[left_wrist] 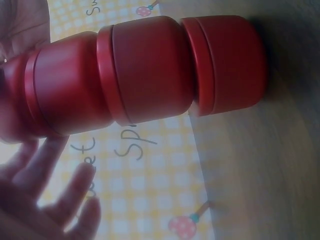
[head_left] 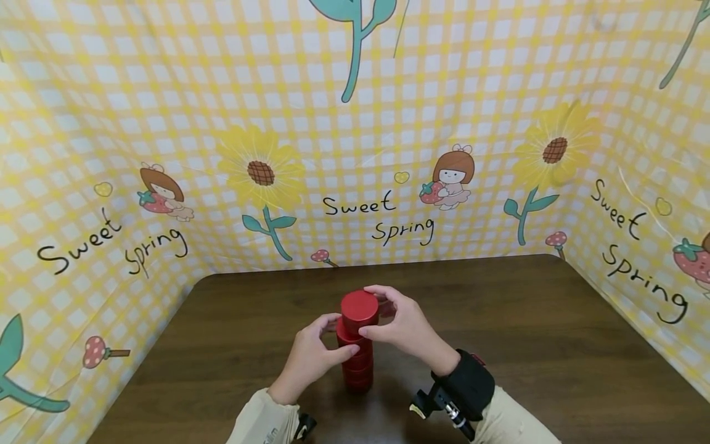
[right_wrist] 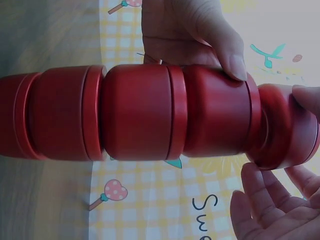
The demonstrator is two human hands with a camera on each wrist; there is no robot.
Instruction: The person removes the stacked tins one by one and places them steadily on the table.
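my right hand pinches a metallic-looking red cylinder over the upright red-cylinder stack my left hand grips.

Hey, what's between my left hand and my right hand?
The upper end of the red stack: your left hand and right hand hold it from either side. That shows in the head view.

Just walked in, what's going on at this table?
Someone's handling a stack of red canisters on a dark table. The right hand holds the top canister, which is out of line with those below. The left hand is round the next canister down. Can't tell whether the top one rests fully on it.
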